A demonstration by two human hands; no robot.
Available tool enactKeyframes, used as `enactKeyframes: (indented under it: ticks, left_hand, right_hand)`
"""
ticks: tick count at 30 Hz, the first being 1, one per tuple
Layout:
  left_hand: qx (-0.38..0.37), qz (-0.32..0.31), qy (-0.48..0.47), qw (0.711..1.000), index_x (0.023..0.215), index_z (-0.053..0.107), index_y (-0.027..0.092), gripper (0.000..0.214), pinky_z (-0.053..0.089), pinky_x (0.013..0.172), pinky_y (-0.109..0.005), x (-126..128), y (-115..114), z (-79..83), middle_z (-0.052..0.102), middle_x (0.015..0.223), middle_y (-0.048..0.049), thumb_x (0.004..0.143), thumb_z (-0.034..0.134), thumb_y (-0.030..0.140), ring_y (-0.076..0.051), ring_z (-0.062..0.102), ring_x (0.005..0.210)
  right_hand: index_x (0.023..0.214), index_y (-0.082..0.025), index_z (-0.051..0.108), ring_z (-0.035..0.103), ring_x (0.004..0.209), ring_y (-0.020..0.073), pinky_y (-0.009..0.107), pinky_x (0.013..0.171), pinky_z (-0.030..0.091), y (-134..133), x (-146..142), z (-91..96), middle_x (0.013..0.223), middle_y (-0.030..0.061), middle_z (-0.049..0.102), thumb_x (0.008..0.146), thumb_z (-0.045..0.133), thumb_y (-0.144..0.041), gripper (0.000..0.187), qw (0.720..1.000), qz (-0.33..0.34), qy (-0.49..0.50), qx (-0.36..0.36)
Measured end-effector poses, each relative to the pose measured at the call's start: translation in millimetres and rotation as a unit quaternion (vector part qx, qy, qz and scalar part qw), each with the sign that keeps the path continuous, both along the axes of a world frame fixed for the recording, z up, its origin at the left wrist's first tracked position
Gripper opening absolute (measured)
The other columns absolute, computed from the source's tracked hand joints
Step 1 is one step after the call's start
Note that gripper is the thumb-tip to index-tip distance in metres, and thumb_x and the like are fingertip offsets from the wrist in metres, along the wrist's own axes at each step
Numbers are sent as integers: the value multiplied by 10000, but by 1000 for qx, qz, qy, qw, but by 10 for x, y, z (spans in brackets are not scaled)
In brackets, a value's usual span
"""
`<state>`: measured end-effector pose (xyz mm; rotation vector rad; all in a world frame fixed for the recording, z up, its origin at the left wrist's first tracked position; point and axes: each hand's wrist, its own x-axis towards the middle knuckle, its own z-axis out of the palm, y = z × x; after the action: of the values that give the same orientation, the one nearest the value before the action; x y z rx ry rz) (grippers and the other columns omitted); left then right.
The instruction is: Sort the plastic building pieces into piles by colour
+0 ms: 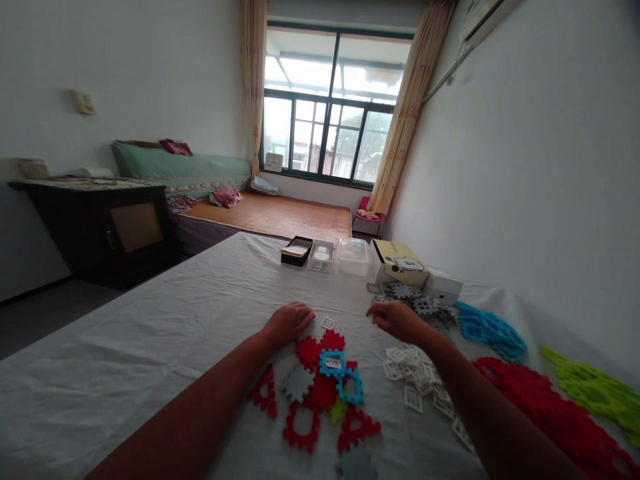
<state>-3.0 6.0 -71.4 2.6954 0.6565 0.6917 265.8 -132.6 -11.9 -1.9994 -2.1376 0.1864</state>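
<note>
My left hand (291, 321) lies palm down on the white cloth, fingers loosely stretched, with nothing visible in it. A small white lattice window piece (328, 323) lies just right of its fingertips. Farther right, my right hand (393, 315) has its fingers curled in, and no object shows in them. Between my forearms is a loose group of toothed plastic building tiles: red tiles (309, 351), blue frames (332, 363), a grey tile (298, 384) and a lime-green piece (338, 410). Red triangular frames (358, 429) lie nearer me.
White lattice pieces (413, 363) are heaped under my right forearm. Piles of grey tiles (430, 307), blue tiles (490, 331), red tiles (545, 407) and green tiles (595, 383) line the right side. A black box (297, 251), clear container (353, 257) and yellow box (400, 261) stand at the far edge.
</note>
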Motion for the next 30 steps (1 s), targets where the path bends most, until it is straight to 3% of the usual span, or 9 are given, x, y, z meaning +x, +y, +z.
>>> enactKeyframes:
  ticks: [3, 5, 8, 11, 14, 17, 23, 27, 30]
  left_hand:
    - [-1, -2, 3, 1000, 889, 653, 208, 320, 423, 848, -251, 16, 5, -13, 676, 922, -27, 923, 361, 335, -154, 587, 920]
    - [1, -3, 4, 1000, 884, 653, 207, 321, 423, 848, -252, 27, 0, -14, 676, 921, -30, 923, 361, 335, -156, 587, 923]
    - [2, -3, 5, 1000, 886, 651, 209, 313, 424, 845, -254, 30, -13, -1, 677, 920, -32, 922, 366, 333, -159, 587, 925]
    - [0, 4, 4, 1000, 891, 650, 211, 311, 424, 841, -253, 13, -24, 18, 678, 928, -28, 921, 367, 336, -158, 586, 924]
    - [-1, 8, 6, 1000, 899, 653, 210, 319, 427, 833, -251, -6, -31, 35, 679, 938, -25, 924, 363, 340, -155, 589, 918]
    - [1, 5, 8, 1000, 893, 658, 210, 323, 425, 837, -251, -10, -36, 47, 681, 925, -23, 925, 362, 334, -154, 590, 912]
    - [3, 1, 12, 1000, 888, 658, 200, 319, 431, 824, -250, 3, -39, 61, 679, 917, -31, 921, 370, 333, -156, 593, 900]
    - [3, 6, 8, 1000, 886, 655, 203, 322, 430, 832, -248, -1, -22, 38, 676, 922, -30, 922, 364, 337, -155, 589, 912]
    - [3, 6, 11, 1000, 895, 653, 207, 314, 430, 839, -254, 2, -9, 12, 675, 927, -29, 919, 368, 337, -156, 589, 916]
  right_hand:
    - [900, -187, 714, 643, 676, 156, 232, 647, 452, -182, 273, 94, 798, 35, 723, 763, 481, -214, 272, 993, 34, 35, -104]
    - [917, -183, 715, 653, 739, 174, 255, 696, 464, -213, 286, 95, 874, 55, 725, 785, 477, -254, 282, 997, 18, 36, -66]
    - [982, -188, 692, 645, 810, 178, 282, 769, 464, -92, 40, 1, 952, 67, 711, 819, 462, -255, 290, 998, 13, 43, 32]
    - [1087, -211, 641, 608, 919, 172, 297, 854, 441, 138, -355, -138, 1062, 53, 677, 815, 459, -158, 332, 992, 90, 47, 68]
    - [1152, -271, 599, 539, 1037, 166, 306, 919, 401, 357, -652, -233, 1204, 10, 610, 797, 418, -49, 456, 982, 173, 27, 71]
    - [1112, -291, 616, 535, 1008, 164, 292, 901, 400, 504, -727, -255, 1157, 2, 631, 774, 463, -37, 451, 975, 218, 3, 31]
    - [988, -181, 644, 555, 915, 197, 296, 826, 408, 515, -586, -184, 973, 76, 650, 668, 663, -136, 324, 989, 141, -47, -23]
    - [904, -179, 654, 572, 728, 133, 225, 664, 406, 295, -440, -41, 838, 36, 647, 716, 627, -163, 191, 998, 60, 8, -28]
    - [838, -178, 677, 567, 636, 118, 208, 583, 384, 45, -212, 93, 725, 12, 653, 726, 597, -166, 138, 993, 48, 31, -100]
